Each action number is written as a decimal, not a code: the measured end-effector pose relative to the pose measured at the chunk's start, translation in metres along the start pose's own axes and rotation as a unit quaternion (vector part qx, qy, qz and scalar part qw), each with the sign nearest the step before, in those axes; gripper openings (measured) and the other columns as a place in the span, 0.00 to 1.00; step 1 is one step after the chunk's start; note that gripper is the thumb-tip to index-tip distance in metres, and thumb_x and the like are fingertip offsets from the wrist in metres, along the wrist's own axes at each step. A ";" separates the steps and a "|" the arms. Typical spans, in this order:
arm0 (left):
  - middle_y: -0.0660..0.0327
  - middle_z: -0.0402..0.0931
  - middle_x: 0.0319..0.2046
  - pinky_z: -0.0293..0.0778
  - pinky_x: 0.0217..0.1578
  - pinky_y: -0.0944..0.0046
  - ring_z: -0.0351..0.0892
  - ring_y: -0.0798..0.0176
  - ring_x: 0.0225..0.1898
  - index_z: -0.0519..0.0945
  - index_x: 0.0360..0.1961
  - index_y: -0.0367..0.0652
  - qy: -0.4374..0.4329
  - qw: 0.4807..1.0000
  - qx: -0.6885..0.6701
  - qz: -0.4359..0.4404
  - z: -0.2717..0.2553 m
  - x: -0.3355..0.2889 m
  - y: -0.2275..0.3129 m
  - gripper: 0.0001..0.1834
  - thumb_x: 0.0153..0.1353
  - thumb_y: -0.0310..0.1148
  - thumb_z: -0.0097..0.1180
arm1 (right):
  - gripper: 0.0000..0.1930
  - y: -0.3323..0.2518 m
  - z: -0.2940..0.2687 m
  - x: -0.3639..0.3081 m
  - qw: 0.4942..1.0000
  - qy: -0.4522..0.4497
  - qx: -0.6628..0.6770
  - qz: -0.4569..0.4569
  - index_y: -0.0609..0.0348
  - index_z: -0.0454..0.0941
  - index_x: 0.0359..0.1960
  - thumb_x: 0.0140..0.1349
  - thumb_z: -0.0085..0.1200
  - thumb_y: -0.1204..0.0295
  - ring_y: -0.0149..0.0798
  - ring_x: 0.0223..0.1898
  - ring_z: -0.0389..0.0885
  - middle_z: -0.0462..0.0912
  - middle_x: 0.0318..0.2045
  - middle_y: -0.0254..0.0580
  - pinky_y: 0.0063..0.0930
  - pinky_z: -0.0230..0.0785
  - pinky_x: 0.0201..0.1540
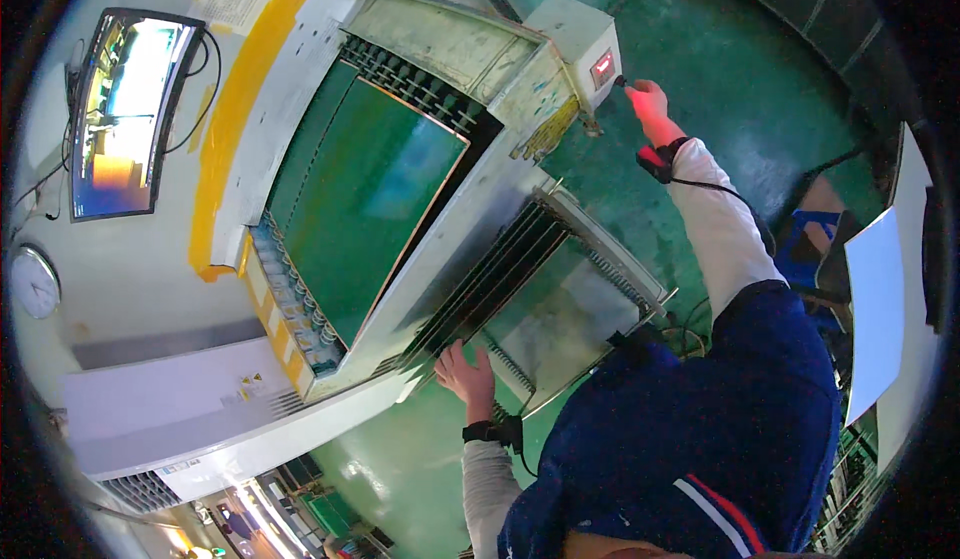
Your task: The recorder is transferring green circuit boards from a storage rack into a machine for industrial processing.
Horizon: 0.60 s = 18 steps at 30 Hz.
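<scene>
My right hand reaches out to a grey control box with a lit red display. Its fingers close on a small black knob at the box's side. Nearer to me, my left hand has its fingers apart, beside the lower end of a slotted rack that holds several upright panels. Whether its fingertips touch the rack I cannot tell. A large green panel with a copper-coloured edge lies on the machine's rollers. Both wrists wear black bands.
A white machine housing extends at the lower left. On the left wall hang a screen and a round clock. Pale boards stand at the right, near a blue stool-like frame. Cables lie on the green floor.
</scene>
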<state>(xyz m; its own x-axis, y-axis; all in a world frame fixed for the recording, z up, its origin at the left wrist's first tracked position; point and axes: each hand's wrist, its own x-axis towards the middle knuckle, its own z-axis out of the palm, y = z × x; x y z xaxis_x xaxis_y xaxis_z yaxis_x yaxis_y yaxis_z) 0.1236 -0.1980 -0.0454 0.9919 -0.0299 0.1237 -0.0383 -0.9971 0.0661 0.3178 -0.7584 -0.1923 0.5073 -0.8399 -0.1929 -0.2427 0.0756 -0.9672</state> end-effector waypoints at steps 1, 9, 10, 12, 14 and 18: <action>0.55 0.69 0.45 0.56 0.53 0.46 0.62 0.47 0.51 0.73 0.46 0.43 0.006 1.000 0.013 0.006 0.001 -0.002 0.002 0.25 0.47 0.42 0.59 | 0.24 -0.003 0.001 0.000 1.000 -0.006 -0.001 0.004 0.63 0.75 0.46 0.48 0.62 0.64 0.37 0.35 0.78 0.80 0.38 0.44 0.28 0.69 0.36; 0.51 0.67 0.49 0.52 0.57 0.44 0.60 0.45 0.54 0.69 0.52 0.41 -0.011 1.000 0.005 -0.010 0.000 -0.007 0.012 0.30 0.46 0.41 0.59 | 0.22 0.004 0.010 0.021 1.000 -0.011 -0.004 -0.004 0.63 0.78 0.41 0.46 0.63 0.62 0.42 0.38 0.80 0.82 0.37 0.47 0.32 0.70 0.43; 0.51 0.66 0.50 0.52 0.57 0.44 0.59 0.45 0.55 0.69 0.52 0.41 -0.012 1.000 0.007 -0.015 0.002 -0.008 0.012 0.31 0.46 0.41 0.59 | 0.22 0.003 0.011 0.021 1.000 -0.014 -0.004 -0.007 0.63 0.79 0.40 0.45 0.63 0.62 0.42 0.38 0.80 0.82 0.36 0.47 0.32 0.70 0.43; 0.50 0.66 0.50 0.51 0.57 0.44 0.59 0.44 0.55 0.68 0.53 0.41 -0.017 1.000 0.008 -0.021 0.003 -0.008 0.012 0.31 0.46 0.41 0.60 | 0.21 0.003 0.012 0.021 1.000 -0.015 -0.010 -0.005 0.63 0.79 0.39 0.44 0.64 0.62 0.42 0.38 0.81 0.82 0.35 0.47 0.32 0.70 0.43; 0.50 0.66 0.51 0.51 0.58 0.44 0.59 0.44 0.55 0.68 0.53 0.41 -0.017 1.000 0.008 -0.021 0.003 -0.009 0.012 0.32 0.46 0.40 0.60 | 0.21 0.001 0.014 0.021 1.000 -0.015 -0.024 0.003 0.63 0.80 0.38 0.44 0.64 0.62 0.42 0.37 0.81 0.83 0.34 0.46 0.32 0.70 0.42; 0.50 0.65 0.51 0.50 0.58 0.44 0.58 0.44 0.56 0.67 0.53 0.41 -0.015 1.000 0.008 -0.011 0.002 -0.008 0.014 0.32 0.46 0.39 0.60 | 0.20 0.007 0.014 0.027 1.000 -0.017 -0.005 0.000 0.63 0.80 0.37 0.44 0.64 0.62 0.40 0.35 0.81 0.83 0.32 0.45 0.32 0.70 0.40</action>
<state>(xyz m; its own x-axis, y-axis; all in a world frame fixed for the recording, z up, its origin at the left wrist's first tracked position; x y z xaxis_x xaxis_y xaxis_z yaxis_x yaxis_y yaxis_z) 0.1154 -0.2116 -0.0477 0.9957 -0.0104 0.0924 -0.0153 -0.9985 0.0531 0.3414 -0.7734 -0.2068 0.5349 -0.8211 -0.1989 -0.2514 0.0700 -0.9653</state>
